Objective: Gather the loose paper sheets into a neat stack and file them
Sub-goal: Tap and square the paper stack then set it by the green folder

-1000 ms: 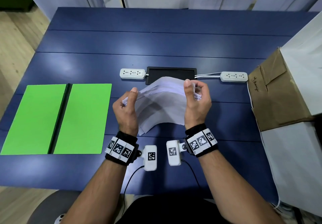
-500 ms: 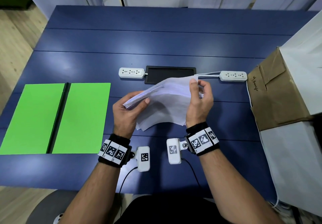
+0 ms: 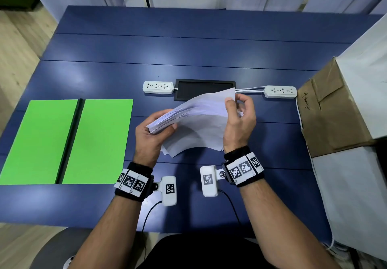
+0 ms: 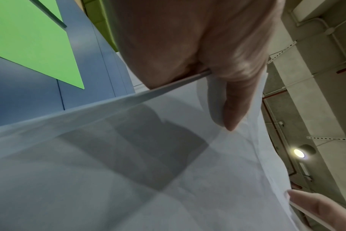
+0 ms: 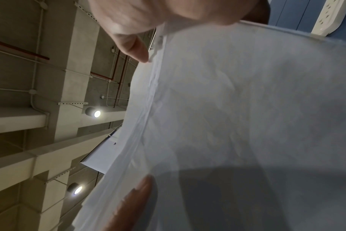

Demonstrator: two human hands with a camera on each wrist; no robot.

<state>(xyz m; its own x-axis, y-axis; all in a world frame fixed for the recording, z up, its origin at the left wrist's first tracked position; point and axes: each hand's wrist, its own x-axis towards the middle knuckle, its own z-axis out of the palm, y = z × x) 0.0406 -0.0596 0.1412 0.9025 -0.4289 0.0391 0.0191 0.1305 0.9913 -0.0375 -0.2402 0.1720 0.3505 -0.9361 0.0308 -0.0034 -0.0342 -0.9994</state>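
A sheaf of white paper sheets [image 3: 196, 126] is held above the blue table [image 3: 188, 48], tilted with its left end low and its right end high. My left hand [image 3: 150, 134] grips the low left edge, thumb lying across the near face of the paper [image 4: 168, 156]. My right hand [image 3: 238, 118] pinches the raised right corner; the sheets [image 5: 247, 109] fill the right wrist view. The sheet edges are fanned and uneven. An open green folder [image 3: 67, 141] with a black spine lies flat at the left of the table.
Two white power strips [image 3: 158, 87] [image 3: 280, 91] flank a black tray [image 3: 205, 90] behind the papers. A brown cardboard box [image 3: 335, 111] on white boxes stands at the right edge. Wrist camera cables hang off the near table edge.
The sheaf has tipped: my left hand dropped lower and nearer with its end, while my right hand rose slightly toward the black tray, holding the top corner.
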